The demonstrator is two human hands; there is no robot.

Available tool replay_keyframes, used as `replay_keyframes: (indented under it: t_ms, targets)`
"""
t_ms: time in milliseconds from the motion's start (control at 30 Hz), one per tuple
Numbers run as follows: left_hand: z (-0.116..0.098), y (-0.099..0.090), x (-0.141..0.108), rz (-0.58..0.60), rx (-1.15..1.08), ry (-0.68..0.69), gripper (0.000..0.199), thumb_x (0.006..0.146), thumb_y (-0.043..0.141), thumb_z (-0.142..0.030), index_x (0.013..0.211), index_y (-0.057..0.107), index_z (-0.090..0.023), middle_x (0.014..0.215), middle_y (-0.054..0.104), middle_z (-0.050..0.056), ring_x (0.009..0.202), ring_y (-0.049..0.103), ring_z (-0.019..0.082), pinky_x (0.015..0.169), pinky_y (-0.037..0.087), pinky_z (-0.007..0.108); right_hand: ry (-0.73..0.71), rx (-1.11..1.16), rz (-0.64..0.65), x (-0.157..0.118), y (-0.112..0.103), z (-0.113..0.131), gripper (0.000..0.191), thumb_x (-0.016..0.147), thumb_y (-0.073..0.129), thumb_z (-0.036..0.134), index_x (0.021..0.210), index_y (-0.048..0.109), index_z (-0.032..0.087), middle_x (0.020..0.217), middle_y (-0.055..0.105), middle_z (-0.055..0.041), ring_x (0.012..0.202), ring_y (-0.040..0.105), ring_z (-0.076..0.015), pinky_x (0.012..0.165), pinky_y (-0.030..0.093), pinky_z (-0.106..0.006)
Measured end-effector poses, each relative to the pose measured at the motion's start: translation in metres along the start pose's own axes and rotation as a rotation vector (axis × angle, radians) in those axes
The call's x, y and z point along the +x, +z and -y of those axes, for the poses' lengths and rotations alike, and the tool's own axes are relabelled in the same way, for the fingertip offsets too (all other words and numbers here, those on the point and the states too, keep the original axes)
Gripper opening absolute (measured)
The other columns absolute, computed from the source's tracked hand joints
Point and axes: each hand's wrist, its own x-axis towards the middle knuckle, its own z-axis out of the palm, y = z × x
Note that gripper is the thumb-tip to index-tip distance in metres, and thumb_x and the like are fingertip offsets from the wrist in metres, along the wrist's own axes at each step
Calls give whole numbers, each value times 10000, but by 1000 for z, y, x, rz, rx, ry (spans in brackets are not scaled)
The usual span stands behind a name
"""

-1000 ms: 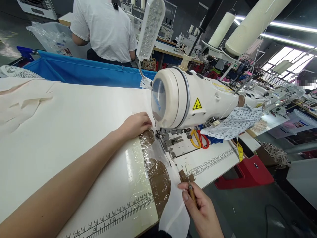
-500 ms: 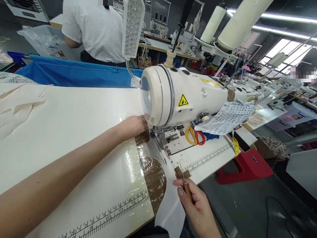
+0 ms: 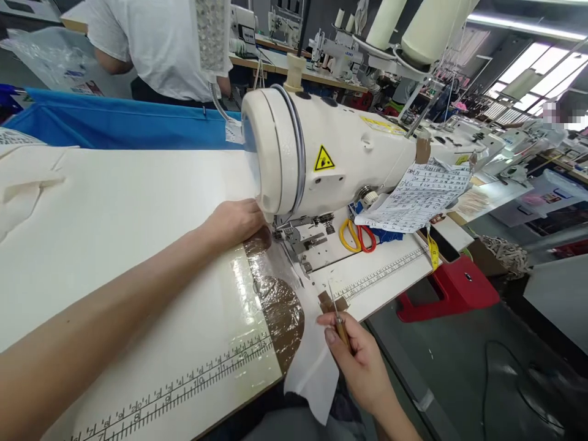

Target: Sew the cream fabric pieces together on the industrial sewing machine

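Observation:
A strip of white cloth (image 3: 312,367) runs from the needle area of the sewing machine (image 3: 331,156) over the table edge and hangs down at my lap. My left hand (image 3: 239,222) rests low on the table behind the machine's head end, with bent knuckles. Its fingertips are hidden by the machine, so whatever they touch does not show. In front of the machine, my right hand (image 3: 361,355) grips the wooden handle of an awl (image 3: 342,331), its thin metal point upward. The right hand is beside the cloth's right edge.
Yellow-and-red scissors (image 3: 357,236) lie behind the presser area, near a handwritten paper sheet (image 3: 413,196). Brown tape (image 3: 287,312) and printed rulers (image 3: 197,386) cover parts of the white tabletop. Behind stands a blue fabric bin (image 3: 128,125); a person in a white shirt (image 3: 156,49) sits beyond.
The view has shifted slightly, so the machine and table sit higher and further left in the picture. Both hands keep nearly the same places, and the awl stays in my right hand.

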Motion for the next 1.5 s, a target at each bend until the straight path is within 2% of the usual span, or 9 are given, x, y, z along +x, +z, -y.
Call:
replay_keyframes:
  t_ms: [133, 300, 500, 600, 767, 900, 967, 1133, 1500]
  targets:
    - [-2, 6, -8, -38, 9, -69, 397, 971, 399, -366, 731, 663, -191, 754, 678, 77, 819, 696, 230, 539, 425, 272, 10, 2, 9, 0, -2, -1, 375, 1024, 526, 542, 1137, 685, 222, 833, 578, -23, 695, 472, -175, 605, 383, -260]
    - [-3, 7, -12, -109, -25, -184, 294, 931, 434, -335, 767, 641, -205, 763, 679, 51, 783, 695, 207, 550, 402, 264, 8, 31, -5, -2, -1, -3, 358, 1016, 551, 537, 1142, 681, 228, 876, 612, -32, 736, 510, -181, 627, 407, -256]
    - [2, 1, -14, -260, -411, -611, 160, 877, 486, -332, 825, 576, -211, 752, 674, 8, 698, 660, 173, 650, 480, 278, -13, 33, -38, 0, 1, 5, 371, 992, 572, 547, 1084, 692, 208, 812, 591, -25, 691, 486, -175, 607, 395, -256]
    - [5, -5, -14, -307, -385, -719, 206, 934, 411, -315, 858, 566, -203, 790, 684, 45, 744, 672, 206, 720, 516, 337, -20, 44, -39, 3, 2, 8, 393, 977, 577, 562, 1054, 690, 193, 747, 524, 0, 639, 430, -160, 580, 359, -254]
    - [-18, -21, -27, -155, -125, -473, 293, 852, 420, -147, 993, 678, -153, 1043, 703, 140, 1046, 656, 306, 798, 551, 416, -24, 60, 10, 1, 3, 10, 401, 987, 554, 551, 1074, 683, 182, 700, 427, 31, 605, 355, -147, 562, 294, -257]
    - [-64, -23, -52, 2, -61, -68, 397, 977, 379, -257, 1079, 731, -104, 1114, 733, 145, 1044, 668, 279, 864, 580, 425, -27, 92, 75, -2, 0, 11, 388, 1002, 536, 532, 1086, 683, 183, 696, 382, 42, 605, 330, -144, 560, 279, -259]
    - [-85, -19, -63, 0, 23, 26, 458, 1016, 332, -277, 1209, 695, -74, 1214, 720, 156, 1131, 650, 296, 915, 570, 451, -45, 105, 60, -3, -3, 9, 376, 1007, 532, 525, 1091, 685, 192, 705, 387, 39, 616, 337, -149, 570, 287, -264]
    - [-110, -7, -71, -40, 149, 78, 482, 1032, 320, -283, 1301, 647, -52, 1328, 680, 166, 1241, 606, 315, 973, 531, 456, -63, 152, 14, -3, -7, 4, 378, 991, 557, 543, 1086, 691, 202, 749, 428, 22, 664, 359, -158, 601, 301, -272]
    - [-109, -2, -67, -123, 139, 87, 446, 1022, 341, -272, 1277, 653, -80, 1277, 695, 163, 1185, 628, 296, 943, 532, 440, -22, 253, 53, 1, 10, 25, 350, 958, 597, 525, 1047, 648, 190, 742, 409, 39, 646, 342, -136, 586, 303, -252]
